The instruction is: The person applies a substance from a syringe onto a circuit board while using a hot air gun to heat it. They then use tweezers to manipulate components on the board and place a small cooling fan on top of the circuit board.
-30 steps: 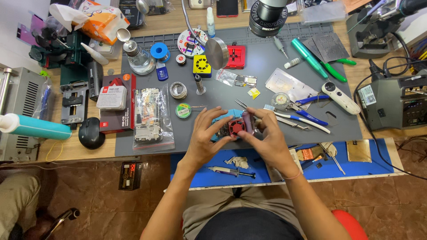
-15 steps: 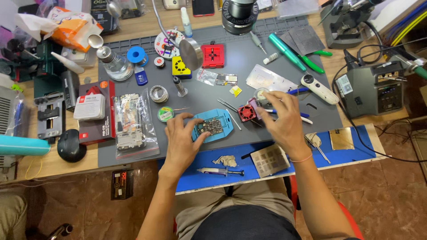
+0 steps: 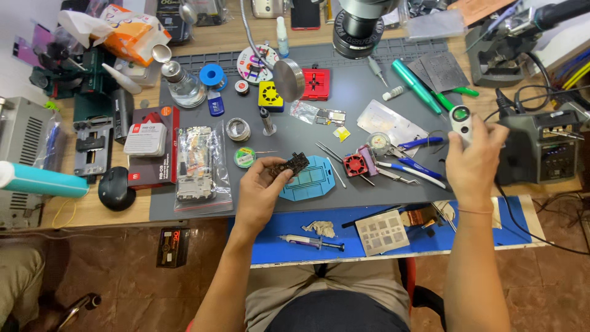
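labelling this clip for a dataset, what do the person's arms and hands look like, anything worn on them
Both arms are bare from above the elbow down: no sleeves show. The left hand has no glove, ring or watch that can be seen. The right hand is also ungloved, with a thin orange band around its wrist. No other markings can be made out at this size.

I am looking at an electronics repair workbench. A grey work mat (image 3: 369, 92) carries tweezers (image 3: 402, 175), a solder spool (image 3: 237, 130) and metal stencils (image 3: 444, 71). A microscope head (image 3: 358, 26) hangs above, and a soldering station (image 3: 538, 147) stands at the right
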